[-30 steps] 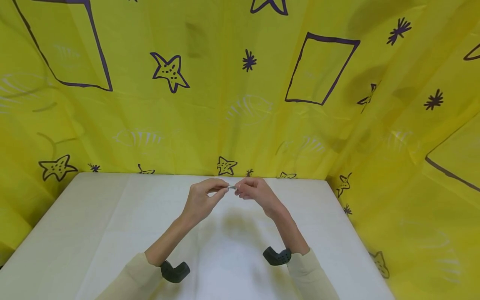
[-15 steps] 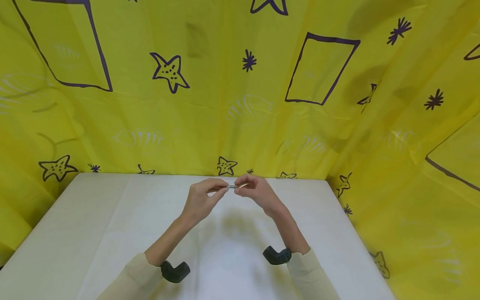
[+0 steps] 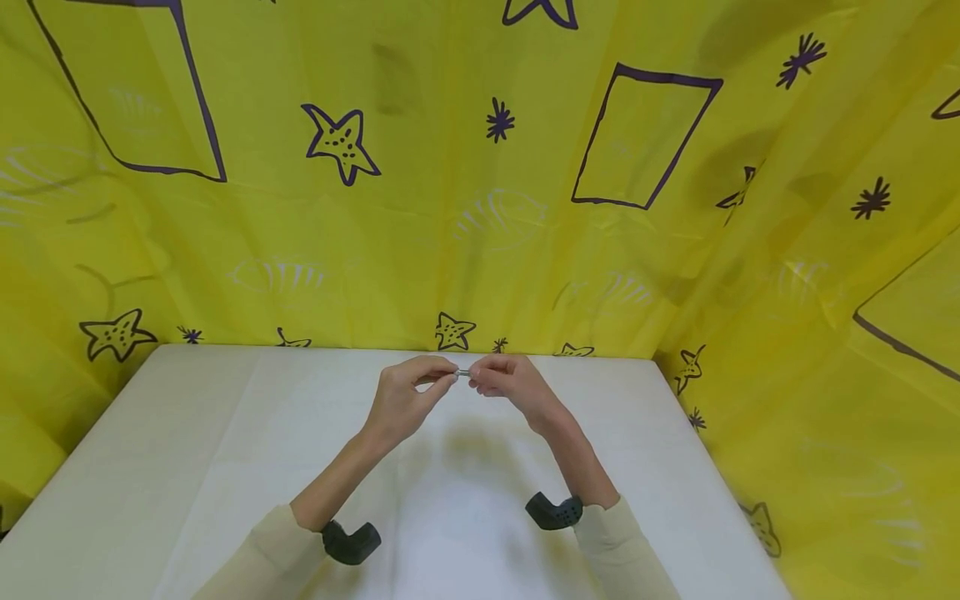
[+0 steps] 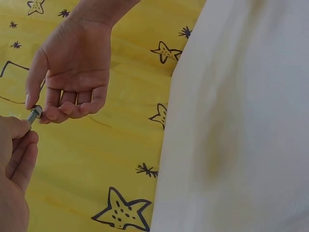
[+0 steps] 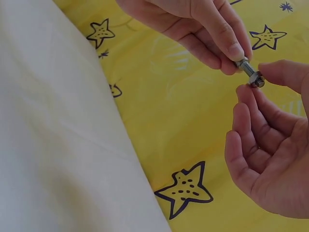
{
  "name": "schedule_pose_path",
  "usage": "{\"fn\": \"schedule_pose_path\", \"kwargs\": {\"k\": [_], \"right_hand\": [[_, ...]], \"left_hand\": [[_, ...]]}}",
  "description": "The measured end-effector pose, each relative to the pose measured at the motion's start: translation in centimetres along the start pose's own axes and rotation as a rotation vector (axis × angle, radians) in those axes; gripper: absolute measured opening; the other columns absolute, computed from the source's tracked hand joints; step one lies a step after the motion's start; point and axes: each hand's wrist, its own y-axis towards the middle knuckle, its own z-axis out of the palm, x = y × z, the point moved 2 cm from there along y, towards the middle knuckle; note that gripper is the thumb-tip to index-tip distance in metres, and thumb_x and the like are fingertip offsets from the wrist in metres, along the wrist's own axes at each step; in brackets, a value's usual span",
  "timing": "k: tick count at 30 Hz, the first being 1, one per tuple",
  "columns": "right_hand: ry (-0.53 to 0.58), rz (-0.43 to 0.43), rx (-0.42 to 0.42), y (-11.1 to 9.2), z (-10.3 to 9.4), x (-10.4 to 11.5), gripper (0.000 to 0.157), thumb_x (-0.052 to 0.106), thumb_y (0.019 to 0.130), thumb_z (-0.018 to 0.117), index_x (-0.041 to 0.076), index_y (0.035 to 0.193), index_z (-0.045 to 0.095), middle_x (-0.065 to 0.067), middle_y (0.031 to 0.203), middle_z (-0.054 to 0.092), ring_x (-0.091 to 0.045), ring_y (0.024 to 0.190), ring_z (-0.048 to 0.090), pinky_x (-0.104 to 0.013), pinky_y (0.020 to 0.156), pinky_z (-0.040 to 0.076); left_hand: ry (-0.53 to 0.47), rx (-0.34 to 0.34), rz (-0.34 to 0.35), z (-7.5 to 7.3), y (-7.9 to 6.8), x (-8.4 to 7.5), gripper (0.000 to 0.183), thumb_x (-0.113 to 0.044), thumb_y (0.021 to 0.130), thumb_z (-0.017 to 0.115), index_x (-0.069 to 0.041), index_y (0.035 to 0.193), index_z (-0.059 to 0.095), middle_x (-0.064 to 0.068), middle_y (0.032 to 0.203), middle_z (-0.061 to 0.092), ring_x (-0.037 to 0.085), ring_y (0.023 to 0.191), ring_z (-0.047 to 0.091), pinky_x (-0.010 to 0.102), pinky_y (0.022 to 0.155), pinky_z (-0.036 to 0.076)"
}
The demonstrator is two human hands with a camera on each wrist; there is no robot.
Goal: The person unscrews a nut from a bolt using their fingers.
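Held up over the table's far part is a small metal bolt (image 5: pixel 248 68) with a hex nut (image 5: pixel 256 78) threaded near its tip. My left hand (image 3: pixel 402 402) pinches the head end between thumb and fingers, which cover most of the head. From the other side my right hand (image 3: pixel 517 388) has its thumb and index finger at opposite sides of the nut. Its other fingers are loosely bent, as the right wrist view shows. Bare thread shows between the two hands. In the left wrist view the nut (image 4: pixel 38 110) sits right at the right thumb's tip.
A white-covered table (image 3: pixel 300 467) lies under both hands. Yellow curtain (image 3: pixel 420 233) with dark star and frame drawings hangs behind it and along both sides. Dark curved wrist pieces (image 3: pixel 351 543) sit at the cuffs.
The right fingers spread away from the bolt's end half a second ago and have closed in again at the nut. The left hand stays in place with the bolt.
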Motion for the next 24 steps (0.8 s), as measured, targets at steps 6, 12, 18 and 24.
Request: {"fn": "schedule_pose_path", "kwargs": {"k": [6,12,18,24], "right_hand": [[0.001,-0.044,0.008,-0.10,-0.01,0.05,0.019,0.011,0.093,0.070,0.000,0.108,0.067,-0.003,0.098,0.066,-0.027,0.096,0.062,-0.037,0.089,0.053],[-0.009,-0.030,0.008,-0.03,0.03,0.14,0.024,0.015,0.095,0.069,-0.001,0.112,0.065,-0.005,0.102,0.064,-0.026,0.092,0.062,-0.037,0.088,0.053],[-0.015,0.035,-0.014,0.10,0.14,0.08,0.032,0.027,0.100,0.060,-0.003,0.102,0.070,-0.004,0.091,0.069,-0.023,0.086,0.063,-0.034,0.089,0.055],[-0.011,0.029,-0.012,0.14,0.12,-0.18,0.024,0.020,0.100,0.061,-0.002,0.100,0.072,-0.005,0.091,0.071,-0.021,0.086,0.064,-0.034,0.089,0.056]], "left_hand": [[0.001,0.005,-0.013,0.00,-0.07,0.17,0.017,0.007,0.083,0.077,0.000,0.099,0.075,0.007,0.096,0.074,0.020,0.085,0.072,0.028,0.081,0.059],[0.008,0.007,-0.021,0.03,-0.08,0.31,0.017,0.006,0.084,0.077,0.000,0.100,0.075,0.007,0.096,0.074,0.019,0.086,0.072,0.028,0.081,0.059],[-0.002,0.002,-0.018,0.02,-0.12,0.33,0.016,0.006,0.084,0.077,0.000,0.099,0.075,0.007,0.096,0.074,0.019,0.085,0.072,0.029,0.081,0.059],[-0.008,0.004,-0.024,0.07,-0.18,0.26,0.016,0.006,0.084,0.077,0.000,0.099,0.075,0.007,0.096,0.074,0.019,0.085,0.072,0.028,0.081,0.059]]}}
